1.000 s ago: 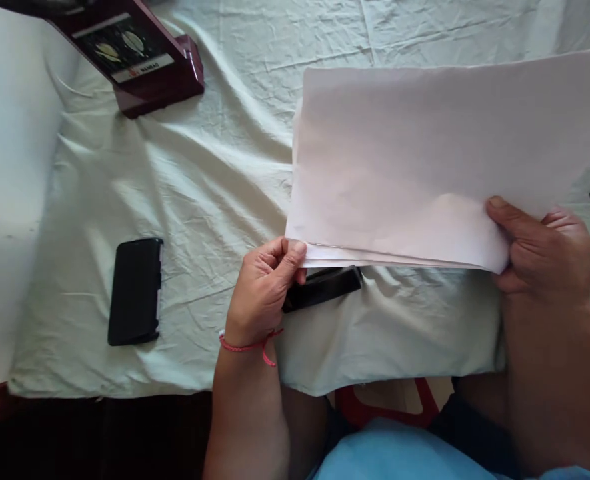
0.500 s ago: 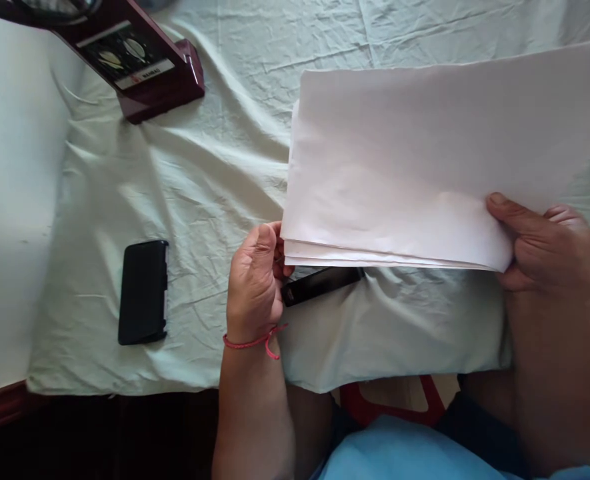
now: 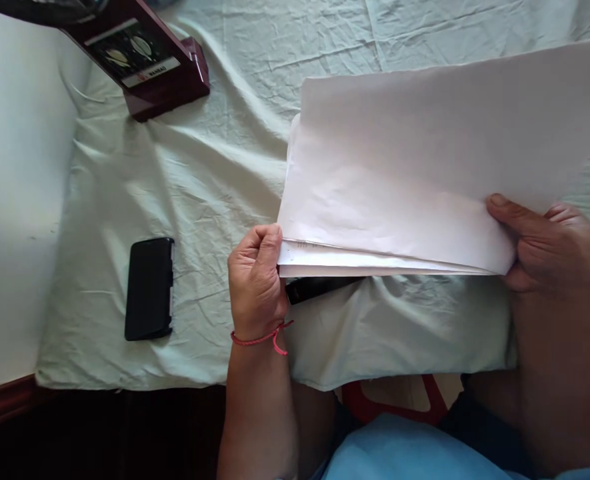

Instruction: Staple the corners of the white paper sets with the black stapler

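Several large white sheets of paper [image 3: 405, 160] are held up above the cloth-covered table, their near edges slightly fanned apart. My right hand [image 3: 555, 247] grips the near right part of the stack, thumb on top and the other fingers underneath. At the near left corner my left hand [image 3: 257, 280], with a red string on its wrist, pinches the sheets between thumb and fingers. Faint print shows on a lower sheet along the near edge. Partly hidden under the paper, a black narrow object [image 3: 319, 288] lies on the cloth beside my left hand.
A black phone-like case [image 3: 149, 288] lies on the pale green cloth [image 3: 215, 200] to the left. A dark red stand [image 3: 167, 80] with a labelled panel stands at the back left, near the white wall [image 3: 15, 200]. A red stool [image 3: 395, 403] shows below the table edge.
My left thumb has closed onto the paper's near left corner. The sheets' near edges have spread further apart there, and faint print now shows. My right hand keeps its hold.
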### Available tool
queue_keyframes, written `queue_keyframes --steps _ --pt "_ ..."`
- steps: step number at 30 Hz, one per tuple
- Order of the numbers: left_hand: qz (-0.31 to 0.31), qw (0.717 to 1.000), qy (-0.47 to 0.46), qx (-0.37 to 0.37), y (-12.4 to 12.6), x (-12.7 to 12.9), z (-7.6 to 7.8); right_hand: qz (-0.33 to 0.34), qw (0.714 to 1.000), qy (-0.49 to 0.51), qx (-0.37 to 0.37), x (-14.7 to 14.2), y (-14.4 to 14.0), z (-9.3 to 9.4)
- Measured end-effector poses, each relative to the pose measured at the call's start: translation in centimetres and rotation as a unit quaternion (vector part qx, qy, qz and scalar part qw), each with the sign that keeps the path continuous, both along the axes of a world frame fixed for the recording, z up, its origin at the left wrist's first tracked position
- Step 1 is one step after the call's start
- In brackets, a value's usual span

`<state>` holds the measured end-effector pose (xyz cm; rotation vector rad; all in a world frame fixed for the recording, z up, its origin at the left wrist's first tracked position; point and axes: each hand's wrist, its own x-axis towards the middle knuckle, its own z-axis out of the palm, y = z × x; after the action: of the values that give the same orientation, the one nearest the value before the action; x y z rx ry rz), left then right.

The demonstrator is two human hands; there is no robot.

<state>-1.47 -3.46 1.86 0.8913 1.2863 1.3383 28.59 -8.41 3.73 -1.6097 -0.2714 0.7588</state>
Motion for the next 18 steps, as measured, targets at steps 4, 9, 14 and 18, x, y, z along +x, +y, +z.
queue_keyframes --steps 4,9,14,18 --pt "0.002 1.0 0.015 -0.007 0.1 -0.2 -0.2 0.03 0.999 0.0 0.018 0.6 -0.4 -0.7" --pt "0.011 0.999 0.029 -0.007 0.0 -0.3 0.1 0.034 0.999 -0.008 0.021 1.0 -0.8 -1.4" --pt "0.003 1.0 0.014 -0.021 0.0 -0.1 0.1 0.044 0.998 -0.018 0.032 1.0 -0.9 -1.5" --pt "-0.006 0.999 0.038 -0.026 -0.1 -0.3 0.2 0.055 0.998 -0.013 0.032 0.9 -0.9 -1.5"
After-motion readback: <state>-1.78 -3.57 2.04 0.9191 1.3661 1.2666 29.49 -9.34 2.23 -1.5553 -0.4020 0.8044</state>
